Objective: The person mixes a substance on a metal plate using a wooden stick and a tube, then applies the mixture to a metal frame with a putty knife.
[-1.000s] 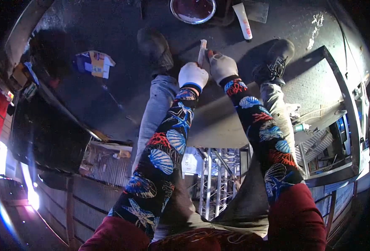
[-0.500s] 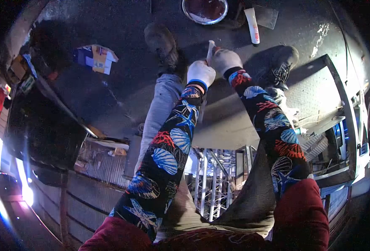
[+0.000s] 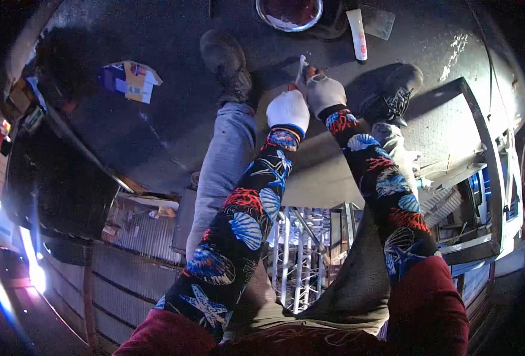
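Both hands wear pale gloves with dark reddish fingertips, below patterned sleeves. My left hand (image 3: pixel 288 108) is closed near the lower end of a thin pale object (image 3: pixel 302 62); what its fingers grip is too small to make out. Close beside it on the right, my right hand (image 3: pixel 325 92) has its fingers curled round the thin object, whose pale tip sticks up past them. Beyond the hands lies a round metal-rimmed bowl (image 3: pixel 290 26) with dark red contents. A white tube (image 3: pixel 356 35) with red print rests right of the bowl.
A small flat clear sheet (image 3: pixel 378 22) lies beside the tube. Dark shoes (image 3: pixel 225 59) flank the hands. An opened cardboard box (image 3: pixel 133 80) sits on the dark floor at the left. A metal frame (image 3: pixel 482 136) stands at the right, with metal bars (image 3: pixel 298 255) below between the legs.
My left hand has moved slightly right and down, and its fingertips now show. My right hand has shifted slightly right and down, with more of its fingers visible.
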### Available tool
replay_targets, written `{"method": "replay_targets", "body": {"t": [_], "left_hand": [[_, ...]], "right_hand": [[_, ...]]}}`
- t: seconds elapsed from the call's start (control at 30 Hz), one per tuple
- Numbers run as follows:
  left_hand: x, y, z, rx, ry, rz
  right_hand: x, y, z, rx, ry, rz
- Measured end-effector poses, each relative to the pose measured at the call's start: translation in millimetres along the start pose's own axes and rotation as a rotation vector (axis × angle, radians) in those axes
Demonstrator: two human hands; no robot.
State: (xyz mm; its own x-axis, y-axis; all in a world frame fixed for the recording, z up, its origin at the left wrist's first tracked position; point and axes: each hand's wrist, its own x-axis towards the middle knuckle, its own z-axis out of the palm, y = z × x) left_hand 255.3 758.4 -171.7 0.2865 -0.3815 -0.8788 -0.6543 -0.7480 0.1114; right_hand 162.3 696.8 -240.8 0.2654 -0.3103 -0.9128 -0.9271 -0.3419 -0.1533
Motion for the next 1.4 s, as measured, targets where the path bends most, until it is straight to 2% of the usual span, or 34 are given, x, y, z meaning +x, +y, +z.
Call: {"method": "replay_targets", "body": {"t": [0.1,0.2,0.23,0.33,0.37,0.4,0.47,0.53,0.6,0.63,0.67,0.7,0.73,0.77,0.8,0.87,0.9,0.97,1.07,1.13,1.17,1.2,1.23,1.33,1.4], "left_hand": [[-0.4,-1.7,2.6,0.01,-0.013,0.017],[-4.1,-1.6,1.5,0.028,-0.05,0.035],[-4.7,-2.2,4.8,0.02,-0.012,0.044],[-5.1,-1.4,5.5,-0.04,-0.009,0.027],[-3.8,-3.5,5.2,-0.085,-0.038,-0.007],[-1.6,-5.9,4.6,-0.084,-0.034,-0.007],[1.8,-17.1,12.6,-0.16,-0.011,-0.027],[1.7,-25.6,12.7,-0.259,0.026,0.023],[-2.4,-29.6,7.6,-0.469,-0.035,0.013],[-17.0,-19.1,-15.9,-0.788,-0.218,-0.152],[-30.2,-14.0,-31.1,-0.785,-0.213,-0.14],[-41.4,-8.6,-48.2,-0.972,-0.299,-0.167],[-53.5,-3.3,-64.1,-1.156,-0.39,-0.193],[-68.1,3.3,-80.9,-1.176,-0.434,-0.222],[-82.1,9.0,-91.1,-1.171,-0.429,-0.211],[-108.2,19.8,-106.0,-1.203,-0.387,-0.109],[-117.8,32.4,-126.6,-1.077,-0.386,-0.129],[-130.2,41.4,-127.2,-1.081,-0.347,-0.117],[-126.2,55.0,-123.4,-1.005,-0.339,-0.135],[-116.7,55.3,-108.5,-0.84,-0.12,0.061],[-112.6,55.9,-103.8,-0.775,-0.04,0.132],[-108.4,56.6,-99.3,-0.706,0.044,0.196],[-110.5,60.2,-105.8,-0.585,0.014,0.193],[-111.1,63.7,-104.4,-0.498,0.018,0.245],[-108.2,67.7,-107.6,-0.533,-0.061,0.178]], "right_hand": [[8.9,-3.5,-12.7,-0.017,0.022,-0.023],[35.3,2.1,-18.3,-0.163,-0.117,-0.085],[13.4,-8.2,-39.5,-0.148,-0.013,-0.134],[67.7,49.2,22.4,-0.083,0.101,-0.133],[53.4,62.7,-0.4,-0.428,0.142,-0.513],[34.2,62.0,-10.2,0.306,0.065,-0.06],[26.9,77.4,6.1,0.259,0.129,0.104],[23.4,110.5,50.9,0.025,0.306,-0.032],[-22.1,94.1,19.3,0.406,0.223,0.11],[-41.8,88.3,2.5,0.518,0.22,0.121],[-61.6,82.7,-14.2,0.629,0.22,0.134],[-72.1,85.2,-21.8,0.44,0.318,-0.016],[-91.7,76.9,-43.1,0.542,0.35,-0.04],[-111.3,68.3,-64.7,0.643,0.381,-0.068],[-120.0,66.9,-73.0,0.456,0.346,0.068],[-158.3,46.5,-111.3,0.383,0.473,0.012],[-173.3,38.3,-127.8,0.338,0.51,-0.029],[-187.9,33.6,-140.3,0.236,0.606,-0.14],[-168.1,39.9,-125.6,0.118,0.498,-0.173],[-161.8,40.6,-123.5,0.147,0.453,-0.192],[-152.2,41.0,-122.0,0.18,0.388,-0.114],[-151.5,42.3,-120.6,0.162,0.422,-0.117],[-150.8,43.5,-119.2,0.145,0.456,-0.12],[-152.3,44.4,-125.7,0.135,0.416,-0.092],[-144.0,50.9,-120.1,0.118,0.458,-0.114]]}}
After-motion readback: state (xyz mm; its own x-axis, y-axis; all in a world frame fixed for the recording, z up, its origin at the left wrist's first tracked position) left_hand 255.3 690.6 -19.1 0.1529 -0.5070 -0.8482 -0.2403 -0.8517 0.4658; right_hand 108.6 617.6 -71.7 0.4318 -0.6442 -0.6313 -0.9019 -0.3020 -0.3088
